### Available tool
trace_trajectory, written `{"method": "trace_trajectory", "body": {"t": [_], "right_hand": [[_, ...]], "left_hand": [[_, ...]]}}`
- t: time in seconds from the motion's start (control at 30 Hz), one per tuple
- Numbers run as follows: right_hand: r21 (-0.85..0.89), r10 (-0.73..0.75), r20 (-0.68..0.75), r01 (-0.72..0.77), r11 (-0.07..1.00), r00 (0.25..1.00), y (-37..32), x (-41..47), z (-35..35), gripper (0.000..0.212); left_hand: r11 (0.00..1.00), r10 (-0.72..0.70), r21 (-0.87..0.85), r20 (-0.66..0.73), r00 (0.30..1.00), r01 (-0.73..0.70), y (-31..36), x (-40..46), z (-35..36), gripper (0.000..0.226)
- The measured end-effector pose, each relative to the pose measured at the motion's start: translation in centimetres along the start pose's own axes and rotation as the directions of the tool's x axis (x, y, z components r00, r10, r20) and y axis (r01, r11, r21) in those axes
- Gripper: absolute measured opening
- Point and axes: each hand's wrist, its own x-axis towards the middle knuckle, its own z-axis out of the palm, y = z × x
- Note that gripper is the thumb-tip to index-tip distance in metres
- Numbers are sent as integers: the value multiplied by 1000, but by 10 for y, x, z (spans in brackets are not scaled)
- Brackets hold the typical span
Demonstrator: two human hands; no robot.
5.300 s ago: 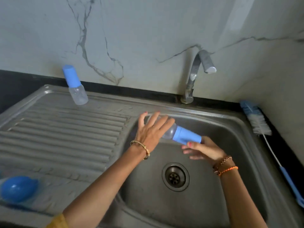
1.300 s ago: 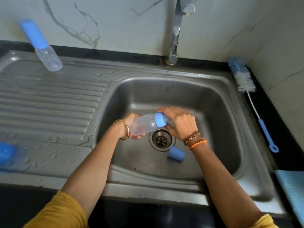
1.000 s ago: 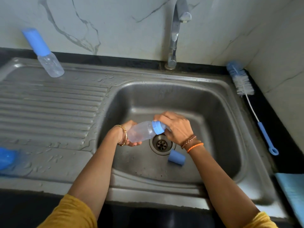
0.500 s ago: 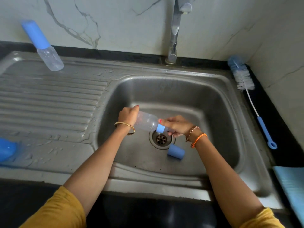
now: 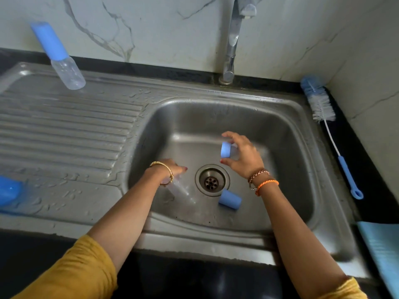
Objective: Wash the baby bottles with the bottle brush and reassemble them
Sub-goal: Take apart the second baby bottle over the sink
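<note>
A clear bottle body [image 5: 180, 189] is gripped by the left hand [image 5: 170, 169] low in the steel sink basin [image 5: 287, 147], just left of the drain [image 5: 212, 180]; the bottle is blurred and angled down toward the lower right, with its free end near the basin floor. The fingers of the left hand are curled round its upper end.

The blue screw collar [image 5: 225, 149] is held by the right hand [image 5: 244, 156] above the basin, upper right of the drain and well apart from the bottle body. It is pinched between the thumb below and the fingers above; whether a teat is still seated in it cannot be told, as the part behind it is blurred.

A blue cap [image 5: 230, 199] lies on its side on the basin floor, just below and right of the drain.

A second, assembled bottle [image 5: 59, 57] with a tall blue cap is seen in the upper left of the frame, at the back of the ribbed draining board [image 5: 64, 134], tilted in this wide view. A further blue-capped object [image 5: 8, 190] is cut off by the left edge and cannot be made out fully.

The bottle brush [image 5: 323, 111] lies on the dark surface [image 5: 354, 152] at the right of the frame, bristles toward the wall, blue handle toward the viewer. A tap [image 5: 233, 39] rises at the top centre, and a light blue cloth [image 5: 382, 251] is seen at the lower right.
</note>
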Motion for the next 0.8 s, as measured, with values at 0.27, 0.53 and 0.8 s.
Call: {"method": "trace_trajectory", "body": {"t": [0.27, 0.53, 0.8], "right_hand": [[-245, 59, 371, 37, 969, 927, -3, -3, 8, 52], [802, 428, 335, -493, 339, 839, -38, 2, 1, 4], [928, 458, 318, -372, 32, 830, -42, -2, 2, 20]], "left_hand": [[933, 123, 314, 189, 974, -178, 10, 8, 23, 55], [778, 330, -392, -411, 850, -491, 36, -12, -10, 32], [242, 213, -796, -514, 831, -555, 88, -36, -10, 21]]}}
